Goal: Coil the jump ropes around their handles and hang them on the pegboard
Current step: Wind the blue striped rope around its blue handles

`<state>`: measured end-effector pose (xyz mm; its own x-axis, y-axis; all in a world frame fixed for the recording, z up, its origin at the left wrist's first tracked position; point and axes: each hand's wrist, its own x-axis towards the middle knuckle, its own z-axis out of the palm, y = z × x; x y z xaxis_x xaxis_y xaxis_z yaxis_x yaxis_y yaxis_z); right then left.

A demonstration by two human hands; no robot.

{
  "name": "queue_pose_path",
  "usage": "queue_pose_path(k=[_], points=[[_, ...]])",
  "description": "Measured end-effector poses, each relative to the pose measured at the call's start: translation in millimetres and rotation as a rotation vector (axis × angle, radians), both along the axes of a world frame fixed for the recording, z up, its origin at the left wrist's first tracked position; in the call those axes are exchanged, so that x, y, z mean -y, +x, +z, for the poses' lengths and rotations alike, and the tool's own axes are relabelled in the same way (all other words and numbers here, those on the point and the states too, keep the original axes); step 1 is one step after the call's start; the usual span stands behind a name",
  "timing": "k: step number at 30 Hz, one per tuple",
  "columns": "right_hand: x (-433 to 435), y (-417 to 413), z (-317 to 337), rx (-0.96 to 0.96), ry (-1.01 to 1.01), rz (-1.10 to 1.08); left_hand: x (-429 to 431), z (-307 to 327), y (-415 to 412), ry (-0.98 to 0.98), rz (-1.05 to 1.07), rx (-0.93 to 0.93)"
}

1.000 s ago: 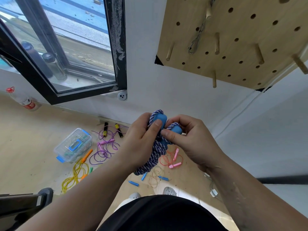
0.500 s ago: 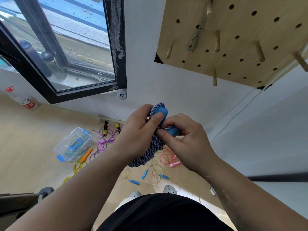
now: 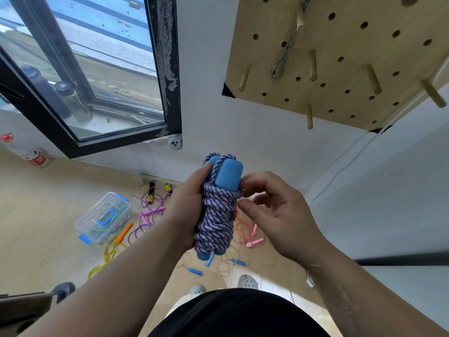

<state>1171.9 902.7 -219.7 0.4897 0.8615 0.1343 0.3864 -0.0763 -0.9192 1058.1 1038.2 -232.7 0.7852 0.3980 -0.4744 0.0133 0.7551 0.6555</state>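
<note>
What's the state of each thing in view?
blue rope, coiled round its handles, unhung
left hand, grips blue rope
right hand, loosely curled beside it
pegboard, holds only a chain
box, lid shut
pink rope, uncoiled
purple rope, uncoiled
yellow rope, uncoiled

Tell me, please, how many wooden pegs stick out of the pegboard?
6 pegs on the pegboard: one lower left, one holding the chain, one right of it, one at the bottom edge, two on the right. Others may be cut off above.
</note>
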Motion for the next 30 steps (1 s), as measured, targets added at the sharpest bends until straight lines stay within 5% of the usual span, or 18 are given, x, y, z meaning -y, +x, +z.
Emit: queue_pose_path(k=[4, 10, 13, 15, 19, 23, 27, 30], points=[[-2, 2, 4, 0.111, 0.028, -0.002, 4, -5, -1, -0.144, -0.173, 0.217], [2, 6, 3, 0.489, -0.006, -0.109, 9, -8, 11, -0.014, -0.150, -0.066], [3, 7, -1, 0.600, -0.127, -0.221, 17, -15, 13, 0.271, -0.149, -0.074], [4, 9, 1, 0.462, -0.129, -0.228, 22, -18, 13, 0.378, -0.137, -0.055], [9, 17, 16, -0.166, -0.026, -0.194, 20, -17, 13, 0.127, -0.091, 0.115], [14, 31, 22, -0.453, 0.046, -0.239, 27, -16, 24, 0.011, -0.149, 0.233], [23, 52, 23, -0.562, 0.036, -0.198, 32, -15, 43, 0.011, -0.182, 0.198], [34, 73, 23, -0.416, -0.062, -0.102, 43, -12, 62, 0.026, -0.121, 0.162]])
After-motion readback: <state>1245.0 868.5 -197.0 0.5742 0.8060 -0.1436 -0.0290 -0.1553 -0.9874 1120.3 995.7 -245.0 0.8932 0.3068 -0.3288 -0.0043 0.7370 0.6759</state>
